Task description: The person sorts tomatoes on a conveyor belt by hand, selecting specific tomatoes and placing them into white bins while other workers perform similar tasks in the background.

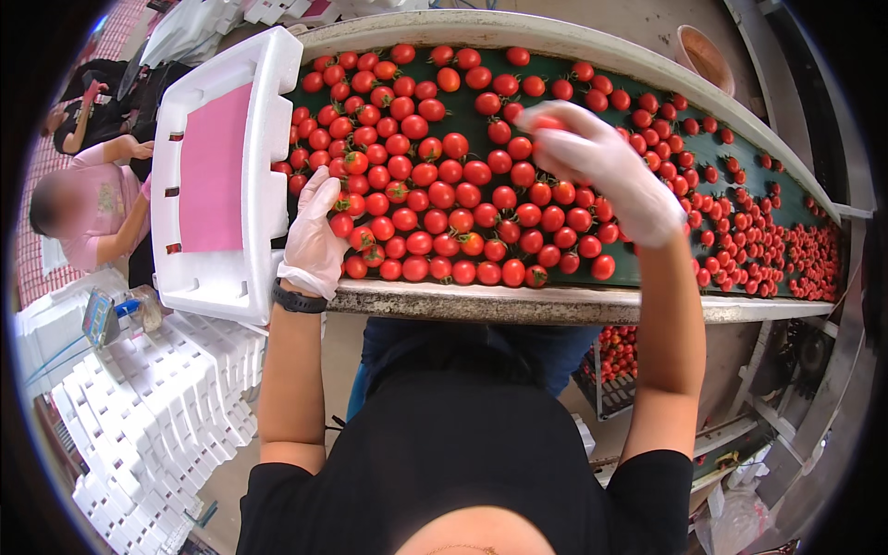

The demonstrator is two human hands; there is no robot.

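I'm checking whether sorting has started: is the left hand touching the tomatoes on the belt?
Touching. In the head view, the gloved left hand lies flat with its fingertips pressed against the tomatoes at the pile's left edge.

**Counts by kind, sorting line seen from above**

Two gloved hands: left hand, right hand. One black wristband. One green conveyor belt. Red cherry tomatoes on it: far too many for an exact count, certainly well over a hundred. One white foam tray with one pink liner. One stack of white foam trays below. One scale. One crate of tomatoes under the belt. Two other people at left.
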